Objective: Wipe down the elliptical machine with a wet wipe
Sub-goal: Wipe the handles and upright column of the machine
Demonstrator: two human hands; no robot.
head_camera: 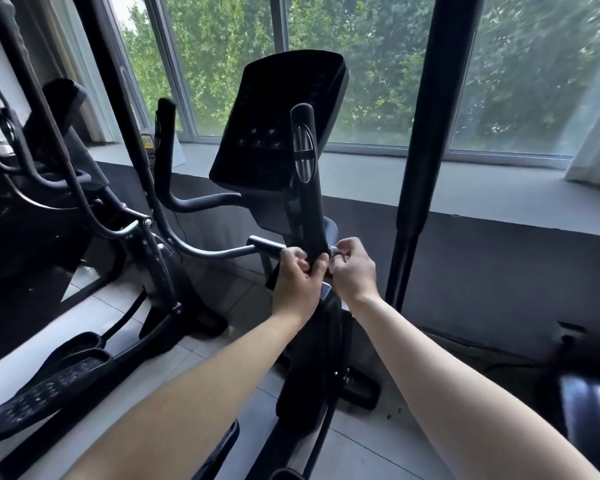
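The handlebar stem (pixel 313 220) of the elliptical machine (pixel 278 123) is gripped by the left hand (pixel 297 285); the wet wipe (pixel 334 251) is pinched against it by the right hand (pixel 354 268). An upward stroke is probably called for next.

The person's forearms show bare right up to the picture's edge; the left hand (pixel 297 282) and right hand (pixel 354 271) are bare as well.

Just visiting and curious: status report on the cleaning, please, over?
Left hand gripping the handle low down. Right hand pinching the wipe against it. Nothing blocking the hands.
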